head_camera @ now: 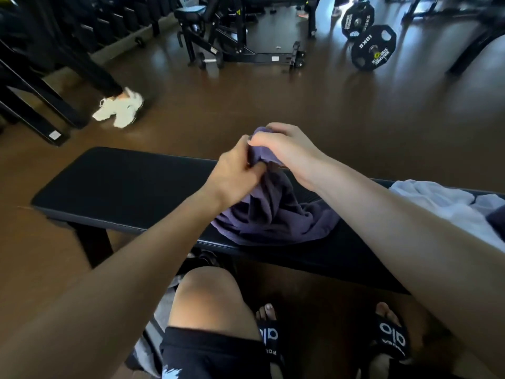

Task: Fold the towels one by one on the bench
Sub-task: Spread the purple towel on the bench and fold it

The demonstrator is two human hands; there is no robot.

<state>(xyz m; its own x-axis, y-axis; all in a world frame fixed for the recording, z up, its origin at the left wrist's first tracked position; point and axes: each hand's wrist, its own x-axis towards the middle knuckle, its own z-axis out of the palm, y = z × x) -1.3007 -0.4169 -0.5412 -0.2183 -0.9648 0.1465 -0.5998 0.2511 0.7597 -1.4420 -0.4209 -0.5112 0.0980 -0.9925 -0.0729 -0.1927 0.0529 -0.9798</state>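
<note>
Both hands, left point(235, 170) and right point(284, 149), pinch the limp purple towel point(276, 214); soft and light, best gripped at corners.

Weight plate point(373, 47) reads "10KG" — sandal strap point(391, 332) apparently "alo".

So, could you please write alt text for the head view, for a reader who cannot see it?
Both hands, left hand and right hand, grip the bunched top of a purple towel, lifting it above a black gym bench. A pale towel lies crumpled at the bench's right end.
</note>
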